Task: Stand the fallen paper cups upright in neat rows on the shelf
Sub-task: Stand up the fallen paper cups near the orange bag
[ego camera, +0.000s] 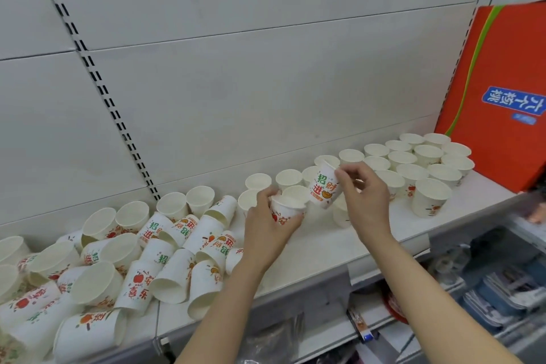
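Head view. Item: paper cups, white with red, green and orange print, on a pale shelf [325, 248] against a white slotted back panel [236, 83]. Location: a fallen heap [118, 260] fills the left and near-left of the shelf, cups on their sides, mouths pointing various ways, many touching or overlapping; standing cups [428, 162] are in rows at the far right, just beside an orange carton [496, 97], with a looser line of upright cups [201, 199] running left along the back panel. Left hand [266, 224]: fingers curled round a printed cup [285, 210], held mouth-up at mid-shelf, just beside the upright ones. Right hand [365, 195]: fingertips pinch the rim of a second cup [323, 186], lifted and tilted, base toward the near left. Handling, judged: very light, thin-walled, easily crushed or dented by a firm squeeze; rolled rim is the stiffest part, base next; sides probably smooth and apt to slip under a loose grip. Suggested hold: light pinch at the rim, or a gentle wrap round the upper wall. Risk, judged: upright neighbours would topple at a slight knock. Below the shelf: assorted packaged goods [487, 289], indistinct.
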A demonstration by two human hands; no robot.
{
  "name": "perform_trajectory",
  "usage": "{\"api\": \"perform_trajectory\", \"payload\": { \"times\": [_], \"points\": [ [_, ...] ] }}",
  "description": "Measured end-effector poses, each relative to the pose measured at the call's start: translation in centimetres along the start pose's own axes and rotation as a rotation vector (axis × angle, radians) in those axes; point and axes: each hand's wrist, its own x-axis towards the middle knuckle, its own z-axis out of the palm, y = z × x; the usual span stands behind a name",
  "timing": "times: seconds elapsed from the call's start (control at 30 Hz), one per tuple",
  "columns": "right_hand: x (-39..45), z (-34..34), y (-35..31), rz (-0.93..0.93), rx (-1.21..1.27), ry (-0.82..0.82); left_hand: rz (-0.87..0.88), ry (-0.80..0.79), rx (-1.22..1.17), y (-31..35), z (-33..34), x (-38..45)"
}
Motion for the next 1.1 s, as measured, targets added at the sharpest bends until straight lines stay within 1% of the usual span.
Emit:
{"api": "perform_trajectory", "payload": {
  "times": [0.17, 0.3, 0.4, 0.5, 0.6, 0.67, 0.77, 0.87, 0.93, 1.0, 1.07, 1.1],
  "points": [
    [-2.0, -2.5, 2.5, -0.245, -0.295, -0.066, -0.041, -0.056, 0.159, 0.4, 2.6, 0.4],
    [-3.5, -2.9, 4.4, -0.351, -0.373, -0.135, -0.095, -0.105, 0.285, 0.1, 4.0, 0.3],
    [-4.3, -2.8, 5.9, -0.392, -0.400, -0.184, -0.041, -0.131, 0.394, 0.3, 4.2, 0.4],
    [-4.7, -2.2, 7.4, -0.417, -0.446, -0.207, 0.011, -0.122, 0.417, 0.6, 2.6, 0.5],
    [-5.1, -1.4, 8.7, -0.452, -0.498, -0.236, 0.056, -0.103, 0.480, 0.1, -1.3, -0.2],
    [-5.4, -1.0, 9.6, -0.465, -0.532, -0.256, 0.025, -0.157, 0.484, -0.8, -4.3, -1.1],
    [-5.4, -0.9, 10.3, -0.507, -0.555, -0.236, 0.004, -0.350, 0.549, -1.8, -6.7, -2.7],
    [-5.2, -0.2, 9.6, -0.609, -0.561, -0.185, 0.049, -0.438, 0.707, -2.6, -6.1, -3.4],
    [-5.9, 0.6, 8.5, -0.632, -0.530, -0.169, 0.105, -0.431, 0.803, -3.1, -5.5, -3.4],
    [-6.8, 1.6, 7.2, -0.621, -0.451, -0.204, 0.136, -0.408, 0.825, -3.5, -5.4, -3.1],
    [-7.8, 2.8, 6.0, -0.568, -0.358, -0.295, 0.145, -0.348, 0.757, -3.9, -5.5, -2.9],
    [-8.3, 3.4, 5.5, -0.533, -0.327, -0.347, 0.136, -0.303, 0.664, -4.0, -5.6, -2.9]
  ]
}}
